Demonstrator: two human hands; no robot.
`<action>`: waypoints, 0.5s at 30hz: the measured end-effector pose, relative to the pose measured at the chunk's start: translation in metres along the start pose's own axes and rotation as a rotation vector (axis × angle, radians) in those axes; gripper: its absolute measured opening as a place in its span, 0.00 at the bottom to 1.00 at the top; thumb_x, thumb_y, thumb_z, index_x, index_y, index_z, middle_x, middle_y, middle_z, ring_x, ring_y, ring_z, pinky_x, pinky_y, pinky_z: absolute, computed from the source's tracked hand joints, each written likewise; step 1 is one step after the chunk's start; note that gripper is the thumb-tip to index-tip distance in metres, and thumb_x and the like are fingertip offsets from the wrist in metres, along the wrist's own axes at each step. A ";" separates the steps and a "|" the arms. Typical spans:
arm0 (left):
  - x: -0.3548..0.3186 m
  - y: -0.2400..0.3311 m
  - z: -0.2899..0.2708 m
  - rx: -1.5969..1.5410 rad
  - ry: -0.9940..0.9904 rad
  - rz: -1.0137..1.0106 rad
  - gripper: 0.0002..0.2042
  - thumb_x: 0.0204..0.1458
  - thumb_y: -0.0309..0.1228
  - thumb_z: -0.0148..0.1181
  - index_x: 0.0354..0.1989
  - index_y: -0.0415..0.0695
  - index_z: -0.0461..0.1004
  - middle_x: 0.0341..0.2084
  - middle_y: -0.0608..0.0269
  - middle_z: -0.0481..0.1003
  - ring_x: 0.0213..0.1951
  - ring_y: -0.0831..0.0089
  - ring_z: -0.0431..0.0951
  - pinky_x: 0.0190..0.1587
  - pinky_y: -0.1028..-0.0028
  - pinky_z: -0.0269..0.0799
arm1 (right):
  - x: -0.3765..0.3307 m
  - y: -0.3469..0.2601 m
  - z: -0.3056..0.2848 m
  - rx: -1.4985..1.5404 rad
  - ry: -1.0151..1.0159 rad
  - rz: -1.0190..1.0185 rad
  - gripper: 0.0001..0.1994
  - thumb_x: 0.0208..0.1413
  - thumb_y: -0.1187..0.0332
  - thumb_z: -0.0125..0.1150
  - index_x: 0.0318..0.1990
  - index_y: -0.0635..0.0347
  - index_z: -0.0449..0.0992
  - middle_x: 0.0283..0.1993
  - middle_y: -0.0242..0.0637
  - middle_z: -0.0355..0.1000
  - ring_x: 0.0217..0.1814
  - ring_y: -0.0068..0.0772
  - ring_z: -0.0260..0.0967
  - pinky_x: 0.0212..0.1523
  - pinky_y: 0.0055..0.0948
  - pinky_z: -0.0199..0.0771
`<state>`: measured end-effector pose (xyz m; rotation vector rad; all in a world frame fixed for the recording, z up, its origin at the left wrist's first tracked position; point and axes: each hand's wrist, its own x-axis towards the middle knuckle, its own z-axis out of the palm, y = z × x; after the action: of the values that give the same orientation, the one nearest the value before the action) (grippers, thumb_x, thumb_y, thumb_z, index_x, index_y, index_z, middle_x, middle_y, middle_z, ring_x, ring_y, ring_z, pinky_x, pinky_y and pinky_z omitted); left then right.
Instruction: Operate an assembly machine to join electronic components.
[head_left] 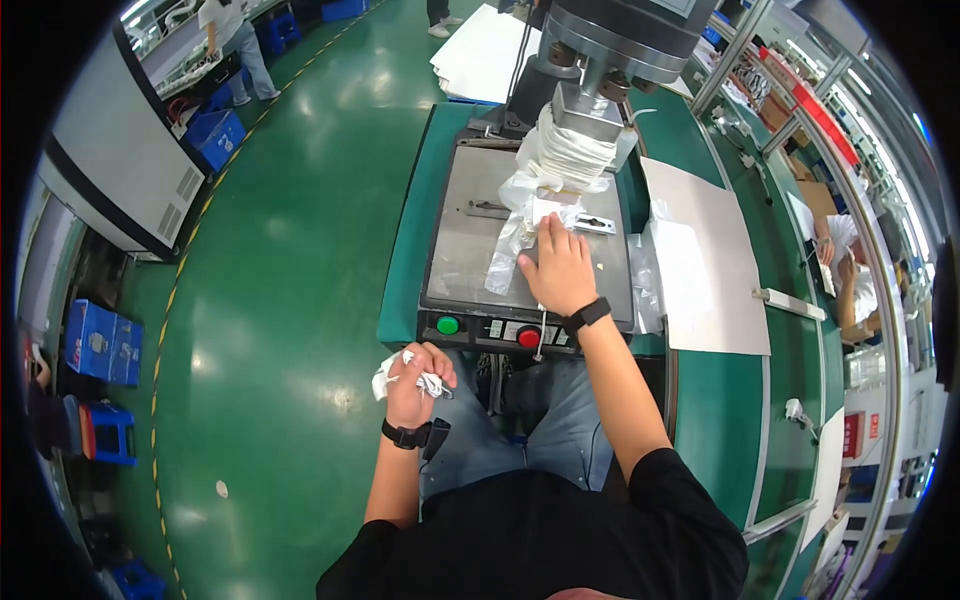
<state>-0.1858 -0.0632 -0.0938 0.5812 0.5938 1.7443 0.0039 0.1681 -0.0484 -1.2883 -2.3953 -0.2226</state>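
My left hand (420,378) is closed around a small bundle of white cord (432,384), held beside the front left corner of the machine, above my lap. Some crumpled white material sticks out by the thumb. Over the metal bed (465,255) of a press, my right hand (562,268) lies with its fingers stretched forward. Its fingertips touch a small white piece (546,211) beneath the press head. A stack of white wrapped material (568,150) hangs around the head's lower block (588,112). Clear plastic film (503,262) trails across the bed, left of my right hand.
A green button (448,325) and a red button (528,336) sit on the machine's front panel. White sheets (690,270) lie on the green bench at right. A metal frame with a red strip (810,105) rises beyond it. Blue crates (103,342) stand at left.
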 end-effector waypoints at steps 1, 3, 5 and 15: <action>0.002 -0.001 0.002 -0.007 -0.013 -0.002 0.16 0.65 0.40 0.53 0.28 0.43 0.64 0.27 0.60 0.66 0.31 0.67 0.69 0.35 0.65 0.69 | -0.001 0.001 0.000 0.009 0.084 -0.018 0.36 0.55 0.49 0.63 0.64 0.67 0.68 0.66 0.50 0.65 0.66 0.49 0.63 0.69 0.55 0.55; 0.004 -0.003 0.004 -0.007 -0.027 -0.011 0.16 0.65 0.39 0.54 0.29 0.43 0.65 0.28 0.59 0.67 0.32 0.67 0.70 0.36 0.65 0.70 | -0.002 0.003 -0.003 0.030 -0.019 -0.003 0.38 0.56 0.48 0.62 0.66 0.67 0.64 0.70 0.50 0.61 0.69 0.50 0.61 0.72 0.55 0.51; 0.006 -0.003 0.005 0.022 -0.022 0.007 0.16 0.65 0.41 0.53 0.28 0.43 0.64 0.27 0.60 0.65 0.32 0.66 0.69 0.36 0.65 0.69 | 0.002 0.006 -0.007 0.050 -0.069 0.020 0.39 0.56 0.48 0.62 0.68 0.67 0.63 0.72 0.50 0.59 0.70 0.51 0.60 0.73 0.55 0.49; 0.021 -0.011 0.005 0.368 0.016 0.134 0.13 0.66 0.36 0.52 0.31 0.41 0.67 0.30 0.60 0.69 0.34 0.67 0.70 0.40 0.66 0.69 | 0.016 0.005 -0.022 0.079 -0.121 0.020 0.38 0.54 0.45 0.63 0.64 0.66 0.68 0.68 0.48 0.64 0.69 0.49 0.61 0.71 0.52 0.55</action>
<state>-0.1793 -0.0397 -0.0956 0.8803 0.9142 1.7768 0.0069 0.1758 -0.0218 -1.3242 -2.4634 -0.0449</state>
